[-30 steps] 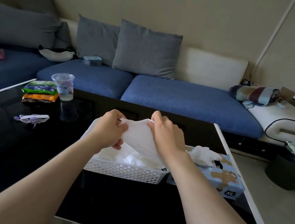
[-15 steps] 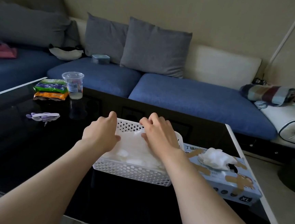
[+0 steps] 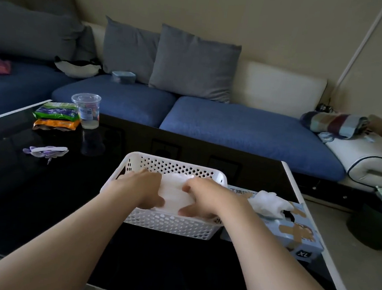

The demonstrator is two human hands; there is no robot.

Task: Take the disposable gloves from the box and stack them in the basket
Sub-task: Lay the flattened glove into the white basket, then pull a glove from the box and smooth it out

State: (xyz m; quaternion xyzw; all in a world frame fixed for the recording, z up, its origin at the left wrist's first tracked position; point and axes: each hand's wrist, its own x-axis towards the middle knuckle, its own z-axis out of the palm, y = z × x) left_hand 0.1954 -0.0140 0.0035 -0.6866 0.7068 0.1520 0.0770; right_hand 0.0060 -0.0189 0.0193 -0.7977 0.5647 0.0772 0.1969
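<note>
A white perforated basket [image 3: 169,224] stands on the black glass table. Inside it lies a flat stack of white disposable gloves [image 3: 173,192]. My left hand [image 3: 142,187] and my right hand [image 3: 206,196] both lie inside the basket, palms down, pressing the top glove flat from either side with spread fingers. Just right of the basket lies the light blue glove box [image 3: 293,234] marked XL. A crumpled white glove [image 3: 268,202] sticks out of the box's top opening.
A clear plastic cup [image 3: 86,110] and green and orange snack packets [image 3: 56,119] stand at the table's far left. A small purple item [image 3: 46,151] lies nearer. The table's white edge [image 3: 312,227] runs right of the box. A blue sofa is behind.
One second ago both hands held a glove up above the basket. They lowered it into the basket and now press it flat on the stack.
</note>
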